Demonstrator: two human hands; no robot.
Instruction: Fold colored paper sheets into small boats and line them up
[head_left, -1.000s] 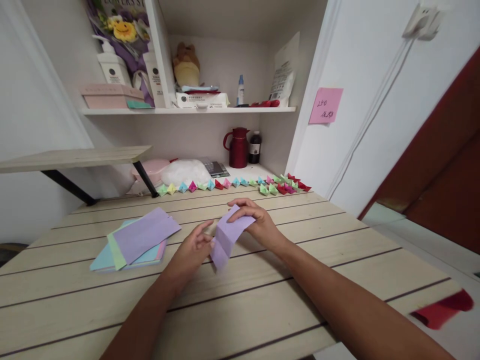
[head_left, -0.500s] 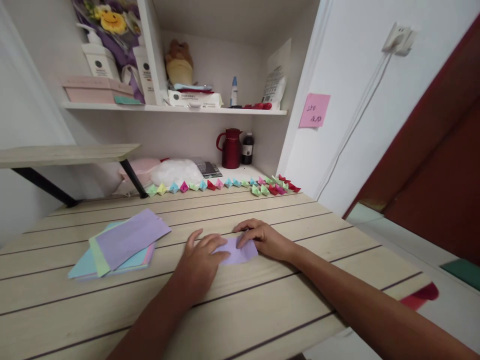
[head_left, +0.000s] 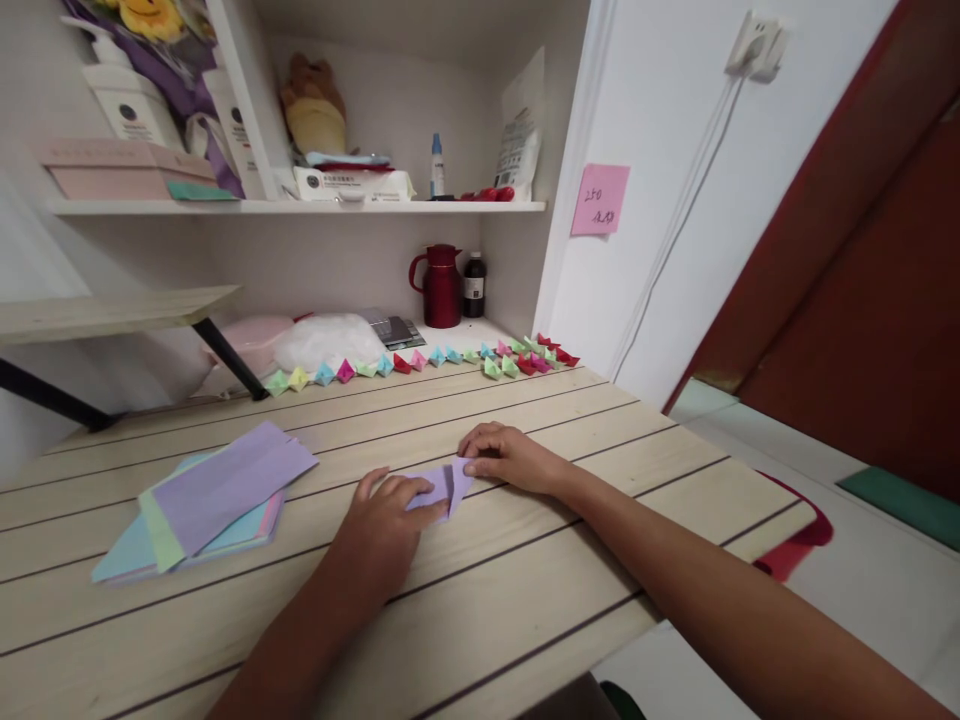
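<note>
A small sheet of purple paper (head_left: pixel 460 484) lies on the slatted wooden table between my two hands, its right part folded up with a dark gap beneath the fold. My left hand (head_left: pixel 384 528) holds its left part down, thumb and fingers resting on it. At the right end, my right hand (head_left: pixel 516 461) pinches the raised flap between thumb and fingers; some fingertips are hidden. To the left is a fanned stack of coloured paper (head_left: pixel 232 490), purple on top, with green, blue and pink sheets below.
Several small folded paper boats (head_left: pixel 345 371) line the table's back edge, clustered at the right. Behind them stand a red jug (head_left: pixel 441 288) and a dark bottle (head_left: pixel 474 285). A small raised wooden shelf (head_left: pixel 127 312) stands at the left. The table's right edge slants toward me.
My right hand has lifted and folded the purple paper's right part over toward the left. My left hand stays on the paper. The whole view has shifted somewhat.
</note>
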